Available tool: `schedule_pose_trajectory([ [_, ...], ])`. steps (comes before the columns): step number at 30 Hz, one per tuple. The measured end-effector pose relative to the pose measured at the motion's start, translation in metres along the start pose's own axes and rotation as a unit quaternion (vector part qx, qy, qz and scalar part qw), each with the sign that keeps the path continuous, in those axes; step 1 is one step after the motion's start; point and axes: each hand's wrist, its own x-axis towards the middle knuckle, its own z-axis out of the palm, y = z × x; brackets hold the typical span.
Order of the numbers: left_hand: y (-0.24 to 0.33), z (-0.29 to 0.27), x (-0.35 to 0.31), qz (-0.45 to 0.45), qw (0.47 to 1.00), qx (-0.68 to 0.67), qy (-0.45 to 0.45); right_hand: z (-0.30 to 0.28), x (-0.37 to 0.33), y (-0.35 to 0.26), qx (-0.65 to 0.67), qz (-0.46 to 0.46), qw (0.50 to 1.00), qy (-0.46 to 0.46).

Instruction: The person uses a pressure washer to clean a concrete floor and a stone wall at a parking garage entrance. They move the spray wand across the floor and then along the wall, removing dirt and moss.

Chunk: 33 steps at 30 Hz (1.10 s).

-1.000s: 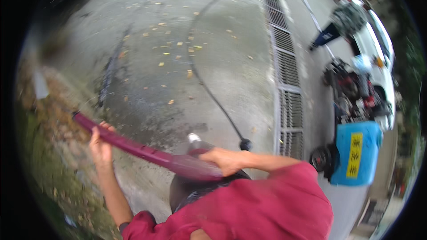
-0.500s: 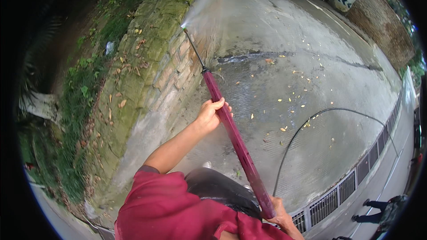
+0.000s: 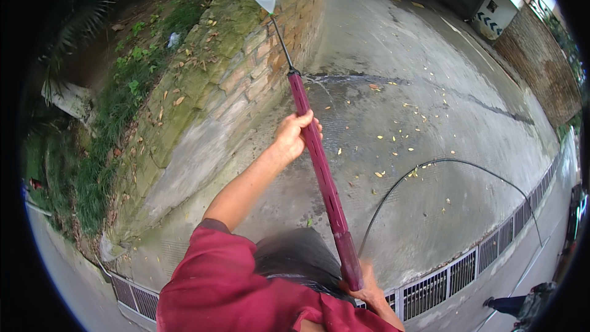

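Observation:
A long pressure washer lance with a maroon sleeve (image 3: 324, 178) slants up and away in front of me. My left hand (image 3: 291, 137) is wrapped round its upper part, thumb on top. Down by my waist my right hand (image 3: 370, 286) grips the rear end; its fingers are partly hidden behind the sleeve. A thin dark metal tube (image 3: 282, 43) sticks out of the front, and a white fan of water (image 3: 263, 1) sprays from its tip toward the top of the stone wall (image 3: 236, 80). A black hose (image 3: 399, 179) curves over the ground from near my right hand.
A mossy bank with grass (image 3: 110, 166) rises at the left. Yellow leaves dot the wet concrete ramp (image 3: 393, 123). A drain grate (image 3: 462, 275) crosses behind it at the lower right, where a person (image 3: 513, 305) is partly visible. A brick wall (image 3: 541, 61) borders the far right.
The spray tip has swung slightly up and right, and the water fans out wider against the wall top. The lance's rear end has shifted left and up with my right hand. Both hands keep their hold.

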Motion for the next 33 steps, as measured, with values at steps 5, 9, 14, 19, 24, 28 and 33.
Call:
schedule_pose_trajectory([
  [5,-0.031,-0.037,-0.031,-0.071,0.996,-0.029,0.049,0.016,-0.037,0.006,-0.051,0.031,0.998,-0.012],
  [9,-0.033,-0.075,-0.074,-0.101,0.99,-0.066,0.074,0.037,-0.061,0.005,-0.074,0.047,0.996,-0.034],
  [14,-0.01,-0.088,-0.104,-0.095,0.991,-0.061,0.071,0.071,-0.081,-0.005,-0.079,0.066,0.994,-0.045],
  [19,0.01,-0.082,-0.117,-0.049,0.998,-0.044,0.003,0.105,-0.094,-0.011,-0.126,0.039,0.991,-0.019],
  [24,-0.003,-0.101,-0.157,-0.058,0.997,-0.056,0.013,0.112,-0.124,-0.016,-0.095,0.009,0.995,-0.04],
  [28,-0.039,-0.134,-0.198,-0.078,0.988,-0.087,0.099,0.096,-0.149,-0.008,-0.04,0.021,0.996,-0.072],
  [33,-0.079,-0.138,-0.238,-0.077,0.98,-0.114,0.144,0.059,-0.181,0.003,-0.041,0.064,0.987,-0.14],
])
